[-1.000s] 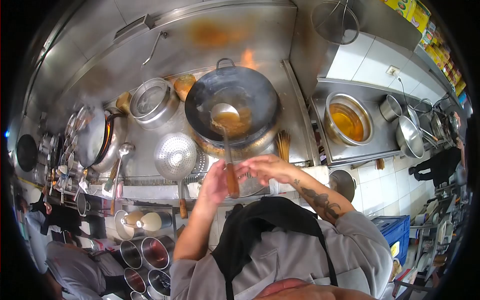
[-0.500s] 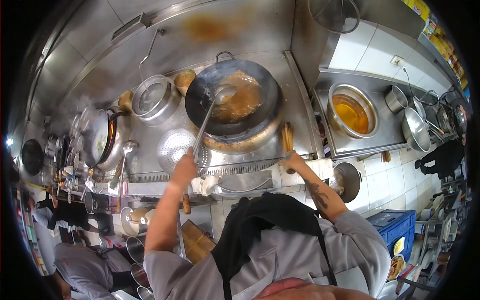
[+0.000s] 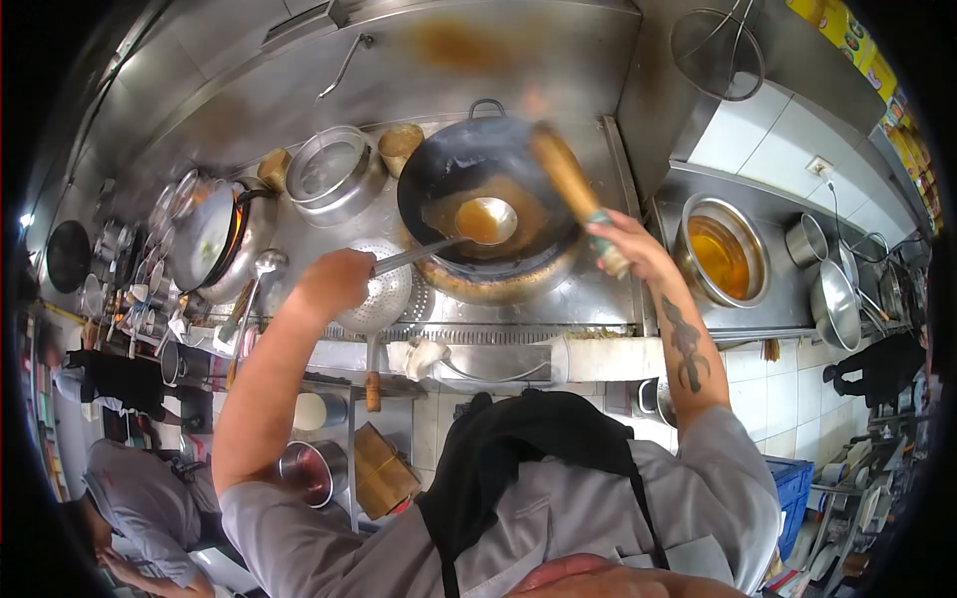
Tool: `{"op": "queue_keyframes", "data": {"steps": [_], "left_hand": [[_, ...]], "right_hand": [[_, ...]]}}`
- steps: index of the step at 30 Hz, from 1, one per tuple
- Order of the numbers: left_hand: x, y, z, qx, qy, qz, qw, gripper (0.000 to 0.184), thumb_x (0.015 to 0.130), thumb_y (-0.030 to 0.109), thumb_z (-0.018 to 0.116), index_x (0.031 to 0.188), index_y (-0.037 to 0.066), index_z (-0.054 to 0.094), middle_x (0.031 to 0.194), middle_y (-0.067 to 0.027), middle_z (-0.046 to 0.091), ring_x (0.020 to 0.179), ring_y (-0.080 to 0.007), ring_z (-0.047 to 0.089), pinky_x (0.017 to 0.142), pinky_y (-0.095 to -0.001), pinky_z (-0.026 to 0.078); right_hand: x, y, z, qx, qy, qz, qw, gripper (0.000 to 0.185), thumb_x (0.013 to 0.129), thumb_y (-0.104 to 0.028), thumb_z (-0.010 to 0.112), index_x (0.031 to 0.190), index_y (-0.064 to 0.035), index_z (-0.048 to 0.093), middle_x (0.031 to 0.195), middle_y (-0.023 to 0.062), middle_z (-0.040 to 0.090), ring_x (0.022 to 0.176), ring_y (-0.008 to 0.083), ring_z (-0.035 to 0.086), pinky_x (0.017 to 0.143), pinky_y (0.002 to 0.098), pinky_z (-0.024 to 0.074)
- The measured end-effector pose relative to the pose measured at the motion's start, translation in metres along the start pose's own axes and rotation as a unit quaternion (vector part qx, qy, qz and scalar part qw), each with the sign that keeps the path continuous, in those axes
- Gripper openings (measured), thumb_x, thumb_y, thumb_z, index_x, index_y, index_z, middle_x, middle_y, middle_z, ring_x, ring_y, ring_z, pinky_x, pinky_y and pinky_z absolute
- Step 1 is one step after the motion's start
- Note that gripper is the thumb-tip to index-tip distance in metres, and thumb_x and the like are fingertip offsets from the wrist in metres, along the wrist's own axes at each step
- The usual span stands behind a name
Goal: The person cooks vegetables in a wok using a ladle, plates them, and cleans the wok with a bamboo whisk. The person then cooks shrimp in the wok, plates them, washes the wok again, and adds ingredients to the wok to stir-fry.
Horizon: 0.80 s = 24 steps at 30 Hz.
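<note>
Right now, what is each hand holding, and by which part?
Left hand: the long-handled silver metal ladle, by its handle. Right hand: the slim tan bundled-stick brush, by its green-banded lower end.

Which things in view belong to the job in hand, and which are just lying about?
In use:
ladle, in the left hand
brush, in the right hand
wok, with brown liquid in it

Untouched, apparently just lying about:
strainer
second ladle
cardboard box
blue crate
</note>
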<state>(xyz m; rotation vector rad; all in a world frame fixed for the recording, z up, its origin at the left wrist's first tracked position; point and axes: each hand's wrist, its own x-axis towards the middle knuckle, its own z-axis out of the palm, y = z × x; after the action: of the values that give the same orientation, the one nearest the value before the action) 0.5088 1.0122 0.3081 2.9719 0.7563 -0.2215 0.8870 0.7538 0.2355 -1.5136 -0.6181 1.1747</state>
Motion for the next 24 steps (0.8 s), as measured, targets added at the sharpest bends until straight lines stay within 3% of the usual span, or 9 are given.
{"op": "queue_keyframes", "data": {"steps": [1, 4, 7, 10, 13, 14, 18, 21, 24], "left_hand": [[-0.001, 0.003, -0.001, 0.007, 0.004, -0.002, 1.0, 0.019, 0.069, 0.005, 0.055, 0.087, 0.003, 0.061, 0.082, -0.0196, 0.063, 0.084, -0.0385, 0.06, 0.074, -0.0471, 0.047], [-0.003, -0.001, 0.002, 0.022, -0.013, -0.008, 1.0, 0.02, 0.074, 0.006, 0.054, 0.091, 0.005, 0.064, 0.087, -0.0188, 0.064, 0.087, -0.0368, 0.062, 0.077, -0.0459, 0.049], [-0.011, 0.004, -0.001, 0.004, -0.043, -0.032, 0.999, 0.021, 0.076, 0.006, 0.053, 0.093, 0.006, 0.065, 0.089, -0.0185, 0.065, 0.089, -0.0359, 0.063, 0.079, -0.0451, 0.05], [-0.012, -0.008, 0.009, -0.005, -0.027, -0.033, 0.999, 0.022, 0.076, 0.005, 0.052, 0.093, 0.007, 0.066, 0.088, -0.0184, 0.065, 0.088, -0.0356, 0.063, 0.079, -0.0451, 0.049], [-0.013, -0.017, 0.023, 0.007, -0.019, -0.026, 0.999, 0.022, 0.078, 0.006, 0.052, 0.095, 0.006, 0.065, 0.087, -0.0176, 0.065, 0.087, -0.0351, 0.063, 0.078, -0.0448, 0.05], [-0.014, -0.018, 0.024, 0.014, -0.018, -0.026, 0.999, 0.021, 0.078, 0.007, 0.052, 0.096, 0.006, 0.065, 0.086, -0.0172, 0.065, 0.087, -0.0349, 0.063, 0.078, -0.0446, 0.05], [-0.02, -0.01, 0.033, 0.093, 0.102, -0.02, 0.99, 0.025, 0.077, 0.008, 0.055, 0.101, 0.009, 0.062, 0.082, -0.0125, 0.063, 0.078, -0.0301, 0.064, 0.065, -0.0433, 0.051], [-0.021, 0.012, 0.018, 0.178, 0.138, -0.015, 0.974, 0.024, 0.079, 0.01, 0.056, 0.102, 0.008, 0.062, 0.081, -0.0091, 0.063, 0.077, -0.0257, 0.065, 0.063, -0.0378, 0.052], [-0.013, 0.013, 0.009, 0.229, 0.123, -0.001, 0.966, 0.018, 0.082, 0.01, 0.056, 0.1, 0.007, 0.062, 0.081, -0.0079, 0.065, 0.078, -0.0225, 0.067, 0.064, -0.0325, 0.052]], "right_hand": [[0.026, 0.0, 0.01, -0.16, -0.015, -0.078, 0.984, 0.045, 0.084, -0.028, 0.069, 0.122, -0.0105, 0.053, 0.083, 0.0029, 0.059, 0.066, 0.0159, 0.062, 0.05, 0.0307, 0.0513], [0.076, 0.011, 0.055, -0.577, 0.079, -0.32, 0.747, 0.041, 0.078, -0.031, 0.067, 0.111, -0.0079, 0.06, 0.09, 0.0173, 0.066, 0.085, 0.0346, 0.065, 0.076, 0.044, 0.0517], [0.133, 0.017, 0.072, -0.746, -0.034, -0.16, 0.645, 0.03, 0.076, -0.025, 0.067, 0.101, -0.0083, 0.063, 0.09, 0.0157, 0.067, 0.085, 0.034, 0.066, 0.075, 0.0448, 0.0518], [0.153, 0.015, 0.084, -0.737, 0.075, -0.172, 0.65, 0.026, 0.075, -0.022, 0.066, 0.097, -0.0088, 0.064, 0.09, 0.0163, 0.067, 0.084, 0.0342, 0.066, 0.074, 0.0447, 0.0519], [0.144, 0.034, 0.098, -0.736, 0.0, -0.24, 0.633, 0.025, 0.076, -0.021, 0.063, 0.097, -0.0085, 0.065, 0.091, 0.0166, 0.067, 0.083, 0.0342, 0.066, 0.072, 0.0437, 0.0522], [0.143, 0.026, 0.095, -0.704, -0.044, -0.181, 0.685, 0.019, 0.074, -0.013, 0.06, 0.087, -0.0028, 0.07, 0.089, 0.017, 0.068, 0.084, 0.0325, 0.067, 0.072, 0.0404, 0.0527], [0.139, 0.005, 0.104, -0.739, 0.034, -0.156, 0.655, 0.024, 0.074, -0.027, 0.064, 0.087, -0.0076, 0.069, 0.089, 0.0155, 0.068, 0.084, 0.0332, 0.066, 0.074, 0.0442, 0.0518], [0.133, -0.008, 0.086, -0.63, -0.127, -0.074, 0.763, 0.026, 0.073, -0.026, 0.066, 0.09, -0.0071, 0.07, 0.088, 0.017, 0.068, 0.084, 0.0326, 0.066, 0.076, 0.0415, 0.0522], [0.139, -0.013, 0.083, -0.73, 0.027, -0.047, 0.681, 0.033, 0.07, -0.031, 0.07, 0.093, -0.0064, 0.069, 0.091, 0.018, 0.068, 0.087, 0.0335, 0.066, 0.078, 0.0398, 0.0518]]}}
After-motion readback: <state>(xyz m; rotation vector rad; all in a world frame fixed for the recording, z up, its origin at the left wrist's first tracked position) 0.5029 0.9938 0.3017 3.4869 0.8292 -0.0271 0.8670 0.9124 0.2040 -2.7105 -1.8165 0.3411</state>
